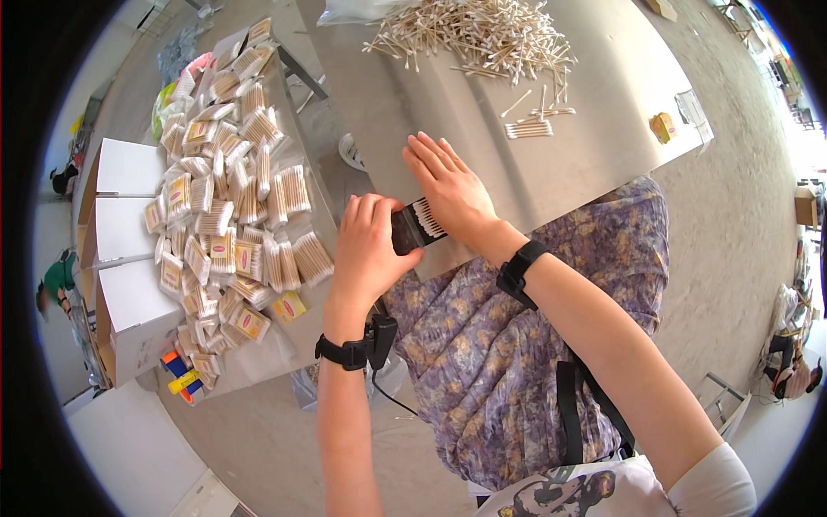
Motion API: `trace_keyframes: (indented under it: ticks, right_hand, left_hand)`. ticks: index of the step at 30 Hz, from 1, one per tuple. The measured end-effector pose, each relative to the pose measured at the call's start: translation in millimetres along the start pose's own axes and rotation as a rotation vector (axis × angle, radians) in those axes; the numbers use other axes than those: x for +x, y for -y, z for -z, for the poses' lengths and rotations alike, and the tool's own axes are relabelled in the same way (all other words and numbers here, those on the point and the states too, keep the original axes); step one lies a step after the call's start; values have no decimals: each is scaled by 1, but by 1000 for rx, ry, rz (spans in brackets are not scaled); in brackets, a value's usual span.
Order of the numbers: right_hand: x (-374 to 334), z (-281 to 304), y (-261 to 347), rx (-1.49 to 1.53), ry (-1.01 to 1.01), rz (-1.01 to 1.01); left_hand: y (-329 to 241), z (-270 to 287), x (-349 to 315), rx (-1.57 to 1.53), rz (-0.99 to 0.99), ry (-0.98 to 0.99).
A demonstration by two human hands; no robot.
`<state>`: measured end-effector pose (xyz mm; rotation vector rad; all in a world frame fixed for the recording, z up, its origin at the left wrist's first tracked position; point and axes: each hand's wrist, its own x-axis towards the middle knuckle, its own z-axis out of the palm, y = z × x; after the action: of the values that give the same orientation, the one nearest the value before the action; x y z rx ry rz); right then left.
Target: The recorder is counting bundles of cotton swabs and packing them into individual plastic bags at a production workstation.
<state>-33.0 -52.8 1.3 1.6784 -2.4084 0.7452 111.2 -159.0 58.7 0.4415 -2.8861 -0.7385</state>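
My left hand [370,246] grips a small dark, glossy pouch-like piece [404,233] between its thumb and fingers at the table's near left corner. A row of cotton swabs [428,219] lies at that piece's right side, white tips showing. Over the other end of this row my right hand [454,191] rests flat, fingers stretched out, hiding part of the swabs. Farther off on the metal table [482,99] is a small row of swabs [528,129] with a few loose ones beside it. A big heap of loose cotton swabs [482,39] covers the table's far side.
At left, a side table bears a large pile of bagged cotton swabs [233,202]. White cardboard boxes [129,233] stand beyond it. A yellow packet [662,127] lies near the metal table's right edge. A yellow glue stick [183,383] and an orange-and-blue tape roll [175,364] sit at lower left.
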Motion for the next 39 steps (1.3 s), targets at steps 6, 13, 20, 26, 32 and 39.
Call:
trace_keyframes:
  ticks: [6,13,20,26,32,39]
  right_hand:
    - [1,0,1,6,-3,-2]
    - [1,1,1,-1,6,-5]
    - [2,-1,3,-14,21,12]
    - [5,-8,14,63,20,16]
    - [15,-16,42,254,-36,-47]
    - [2,-1,30,905,-358,-563]
  left_hand:
    - [-1,1,3,-9,5,19]
    - [-4,0,2,3,-4,-11]
    - [-1,-2,0,-43,-60,-76]
    - [-1,-2,2,-42,-69,-60]
    - [5,-5,-3,-30,-59,-79]
    - [-3,-13,-20,-126,49,-242]
